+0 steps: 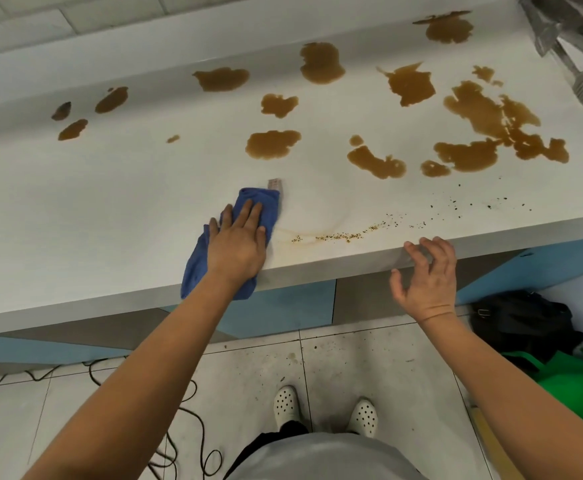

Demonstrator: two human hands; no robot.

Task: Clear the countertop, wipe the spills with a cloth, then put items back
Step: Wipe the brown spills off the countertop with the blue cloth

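Head view: the blue cloth (227,237) lies at the near edge of the white countertop (110,209), long axis running from that edge away toward the wall, pinned flat under the left hand (238,242) with fingers straight and slightly spread. The brown spills (272,144) lie beyond the fingertips and off to the right (a trail of dark crumbs (338,235) sits just right of the cloth). The right hand (425,271) hovers at the counter edge, fingers loosely curled, holding nothing. No containers are visible
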